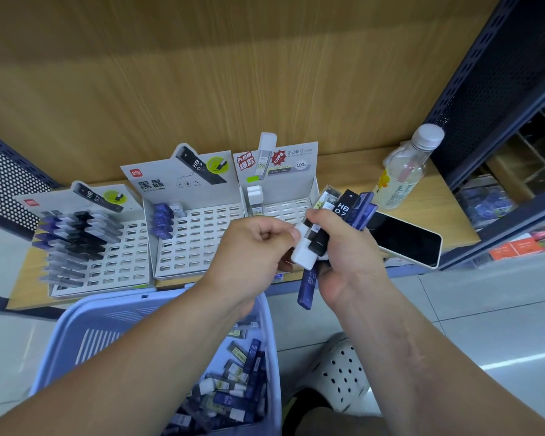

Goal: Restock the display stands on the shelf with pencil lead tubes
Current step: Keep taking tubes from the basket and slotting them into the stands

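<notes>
Head view: at centre, the right hand (343, 247) grips a fanned bundle of pencil lead tubes (350, 209), slim blue, black and clear cases, some marked HB 0.7. The left hand (249, 247) pinches a white-capped tube (302, 258) at the bundle's 8 o'clock. Partly filled display stands (195, 234) sit on the shelf (422, 196) toward 10 o'clock. More tubes lie in the basket (107, 313) at 6.

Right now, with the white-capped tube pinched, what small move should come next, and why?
Probably pull the white-capped tube out of the bundle in the right hand with the left hand, toward the right stand: its slots already hold the same white caps.
</notes>
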`<state>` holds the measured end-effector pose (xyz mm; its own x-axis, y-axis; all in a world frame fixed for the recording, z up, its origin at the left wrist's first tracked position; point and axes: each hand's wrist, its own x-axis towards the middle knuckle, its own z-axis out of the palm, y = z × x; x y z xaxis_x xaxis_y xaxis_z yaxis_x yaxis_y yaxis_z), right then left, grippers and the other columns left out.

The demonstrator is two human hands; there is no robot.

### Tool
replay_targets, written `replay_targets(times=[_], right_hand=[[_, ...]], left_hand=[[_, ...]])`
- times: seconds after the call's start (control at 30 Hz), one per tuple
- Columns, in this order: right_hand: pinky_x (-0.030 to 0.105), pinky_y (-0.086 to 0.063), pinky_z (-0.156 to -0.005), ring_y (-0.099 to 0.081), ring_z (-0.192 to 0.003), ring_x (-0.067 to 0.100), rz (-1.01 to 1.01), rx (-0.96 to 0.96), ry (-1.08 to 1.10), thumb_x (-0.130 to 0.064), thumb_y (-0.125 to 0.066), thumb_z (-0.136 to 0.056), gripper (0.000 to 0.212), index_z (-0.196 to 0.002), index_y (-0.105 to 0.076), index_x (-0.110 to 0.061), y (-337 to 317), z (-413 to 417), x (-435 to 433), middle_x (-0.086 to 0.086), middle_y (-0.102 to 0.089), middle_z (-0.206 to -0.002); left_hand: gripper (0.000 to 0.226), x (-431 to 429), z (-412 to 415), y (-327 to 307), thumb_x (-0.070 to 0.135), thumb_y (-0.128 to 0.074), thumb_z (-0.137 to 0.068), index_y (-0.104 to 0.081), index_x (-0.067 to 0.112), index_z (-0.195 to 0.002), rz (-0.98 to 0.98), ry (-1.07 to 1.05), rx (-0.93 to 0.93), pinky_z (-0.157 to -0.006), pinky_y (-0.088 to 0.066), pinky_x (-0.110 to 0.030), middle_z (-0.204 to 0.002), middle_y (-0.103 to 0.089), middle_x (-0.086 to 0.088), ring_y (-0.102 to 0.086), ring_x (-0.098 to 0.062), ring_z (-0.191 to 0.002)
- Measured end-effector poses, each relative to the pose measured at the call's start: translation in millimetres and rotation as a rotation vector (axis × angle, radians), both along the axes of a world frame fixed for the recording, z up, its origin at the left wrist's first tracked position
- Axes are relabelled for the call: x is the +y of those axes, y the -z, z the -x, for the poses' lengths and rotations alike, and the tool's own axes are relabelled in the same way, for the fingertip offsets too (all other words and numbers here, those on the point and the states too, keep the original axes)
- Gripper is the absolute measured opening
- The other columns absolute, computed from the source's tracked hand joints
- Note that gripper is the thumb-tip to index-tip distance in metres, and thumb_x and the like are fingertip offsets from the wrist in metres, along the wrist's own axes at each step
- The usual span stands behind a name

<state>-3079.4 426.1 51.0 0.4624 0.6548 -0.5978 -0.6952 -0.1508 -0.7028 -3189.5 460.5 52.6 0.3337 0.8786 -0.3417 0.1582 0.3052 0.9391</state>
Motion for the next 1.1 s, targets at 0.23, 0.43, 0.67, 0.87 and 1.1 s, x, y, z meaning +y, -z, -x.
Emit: replay_targets(times=[0.23, 0.43, 0.67, 0.87, 1.1], right_hand=[[0.025, -0.051, -0.047, -0.061, -0.054, 0.017, 0.021, -0.014, 0.056, -0.005, -0.076, -0.082, 0.027, -0.106, -0.064, -0.009, -0.8, -3.7, 0.3, 0.005, -0.063, -0.069], [0.030, -0.055, -0.056, -0.062, -0.068, 0.022, 0.029, -0.002, 0.060, -0.007, -0.078, -0.081, 0.030, -0.108, -0.064, -0.012, 2.8, -7.0, 0.8, 0.009, -0.065, -0.084], [0.023, -0.051, -0.046, -0.061, -0.055, 0.014, 0.044, 0.007, 0.040, -0.007, -0.077, -0.082, 0.024, -0.101, -0.064, -0.013, -1.5, -4.8, 1.1, 0.001, -0.063, -0.067], [0.023, -0.051, -0.047, -0.059, -0.053, 0.014, 0.037, 0.022, 0.036, -0.005, -0.076, -0.083, 0.021, -0.098, -0.064, -0.013, -3.7, -4.1, 0.7, 0.002, -0.062, -0.065], [0.024, -0.052, -0.047, -0.061, -0.055, 0.014, 0.037, 0.026, 0.041, -0.004, -0.077, -0.082, 0.024, -0.100, -0.064, -0.013, -3.1, -6.0, 0.8, 0.002, -0.063, -0.067]], left_hand=[[0.015, 7.0, 6.2, -9.1, 0.003, -0.051, -0.099, -0.065, 0.003, -0.094, 0.010, -0.100, 0.002, -0.058, -0.056, -0.032, -0.078, -0.070, -0.009, -0.069, -0.019, -0.063], [0.014, 40.2, 28.8, -6.4, 0.004, -0.061, -0.093, -0.070, 0.013, -0.087, -0.204, -0.154, 0.171, -0.062, -0.057, -0.028, -0.068, -0.070, -0.004, -0.070, -0.016, -0.062], [0.014, 87.4, 35.4, 17.1, 0.010, -0.072, -0.086, -0.068, 0.023, -0.084, -0.551, 0.008, 0.511, -0.065, -0.052, -0.022, -0.076, -0.070, -0.001, -0.068, -0.018, -0.070], [0.006, 105.7, 25.8, 43.1, 0.001, -0.070, -0.084, -0.068, 0.006, -0.087, -0.891, 0.235, 0.680, -0.072, -0.048, -0.035, -0.081, -0.060, -0.003, -0.054, -0.021, -0.074], [0.005, 115.4, 21.0, 56.3, -0.001, -0.067, -0.085, -0.065, 0.003, -0.087, -0.983, 0.272, 0.698, -0.068, -0.039, -0.030, -0.083, -0.056, -0.004, -0.050, -0.022, -0.077]])
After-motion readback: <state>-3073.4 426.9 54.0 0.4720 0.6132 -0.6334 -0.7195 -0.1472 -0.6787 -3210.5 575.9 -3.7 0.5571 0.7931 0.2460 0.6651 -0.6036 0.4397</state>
